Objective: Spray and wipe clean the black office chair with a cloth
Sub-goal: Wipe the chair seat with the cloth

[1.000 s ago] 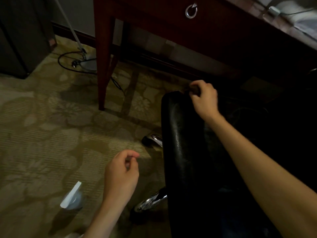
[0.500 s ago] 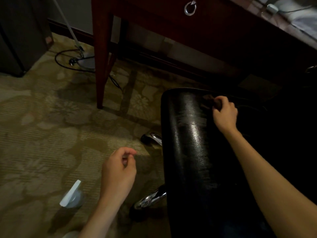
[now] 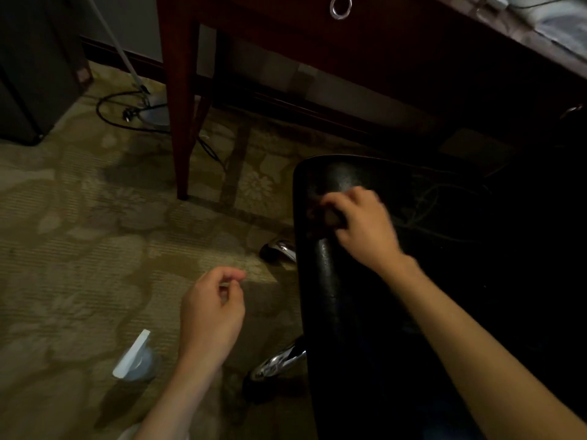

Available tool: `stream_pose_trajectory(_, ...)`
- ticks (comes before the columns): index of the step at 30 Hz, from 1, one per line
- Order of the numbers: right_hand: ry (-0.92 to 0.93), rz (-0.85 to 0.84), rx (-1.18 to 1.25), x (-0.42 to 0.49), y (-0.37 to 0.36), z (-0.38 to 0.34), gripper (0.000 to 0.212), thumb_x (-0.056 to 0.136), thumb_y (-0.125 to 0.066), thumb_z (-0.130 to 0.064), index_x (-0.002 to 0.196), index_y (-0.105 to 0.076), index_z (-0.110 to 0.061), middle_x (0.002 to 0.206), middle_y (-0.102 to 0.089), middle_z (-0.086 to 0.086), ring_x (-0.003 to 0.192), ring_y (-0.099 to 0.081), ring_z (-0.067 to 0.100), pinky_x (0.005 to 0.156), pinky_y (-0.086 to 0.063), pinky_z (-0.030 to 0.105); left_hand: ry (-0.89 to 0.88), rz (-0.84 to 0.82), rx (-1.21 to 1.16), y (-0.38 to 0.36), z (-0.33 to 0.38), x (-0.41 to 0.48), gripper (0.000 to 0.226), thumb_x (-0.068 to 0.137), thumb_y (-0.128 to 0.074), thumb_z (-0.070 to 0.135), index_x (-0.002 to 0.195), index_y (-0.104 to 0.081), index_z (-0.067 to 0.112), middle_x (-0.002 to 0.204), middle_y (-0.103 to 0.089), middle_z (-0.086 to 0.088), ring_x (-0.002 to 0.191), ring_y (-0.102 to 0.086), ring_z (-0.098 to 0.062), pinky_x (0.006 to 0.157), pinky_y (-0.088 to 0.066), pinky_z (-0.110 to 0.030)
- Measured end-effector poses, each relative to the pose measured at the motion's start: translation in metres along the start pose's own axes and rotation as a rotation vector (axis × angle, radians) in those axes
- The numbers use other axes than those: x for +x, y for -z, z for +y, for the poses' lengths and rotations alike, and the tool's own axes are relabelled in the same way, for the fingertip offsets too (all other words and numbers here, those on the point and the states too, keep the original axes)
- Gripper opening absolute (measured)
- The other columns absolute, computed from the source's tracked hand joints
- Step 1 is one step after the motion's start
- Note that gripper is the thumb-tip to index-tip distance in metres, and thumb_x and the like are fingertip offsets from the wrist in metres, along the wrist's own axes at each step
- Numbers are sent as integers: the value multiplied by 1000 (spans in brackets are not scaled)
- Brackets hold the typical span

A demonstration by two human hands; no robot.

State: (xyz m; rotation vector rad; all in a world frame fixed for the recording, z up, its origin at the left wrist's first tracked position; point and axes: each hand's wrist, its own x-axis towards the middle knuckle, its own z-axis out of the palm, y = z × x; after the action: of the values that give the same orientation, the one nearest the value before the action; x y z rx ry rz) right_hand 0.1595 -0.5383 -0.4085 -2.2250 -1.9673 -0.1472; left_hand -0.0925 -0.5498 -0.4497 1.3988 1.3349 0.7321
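On the black glossy leather office chair, near its far left edge, a small dark cloth is pressed down by the right hand. Fingers are curled and clamped on it, so pressure goes straight into the surface for the wipe. Hand is motion-blurred, so cloth detail cannot be told. Sheen is seen on the leather just below the hand, so wiping is judged in progress.

Left hand is held off the chair over the patterned olive carpet. Its fingers are loosely curled with nothing clearly gripped, probably kept free for the clear plastic spray bottle set on the carpet within reach.

Chair is parked by the dark red wooden desk. Chrome base legs are exposed below.
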Motion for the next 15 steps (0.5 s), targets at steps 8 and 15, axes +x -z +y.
stream_pose_trajectory(8, -512, 131, 82, -23, 38, 82, 37, 80, -57, -8, 116, -57, -17, 107, -54, 23, 101, -50, 40, 93, -38, 39, -122, -35, 191, -6, 0, -5, 19, 89, -54, 6, 92, -60, 23, 91, -57, 10, 79, -52, 0, 62, -35, -12)
stream_pose_trajectory(15, 73, 70, -14, 23, -4, -54, 46, 74, -56, -15, 120, -55, -21, 110, -48, 14, 103, -42, 34, 83, -38, 39, -203, -14, 366, -9, -7, -4, 16, 88, -54, 6, 95, -63, 16, 95, -59, 2, 76, -55, -7, 59, -35, -15)
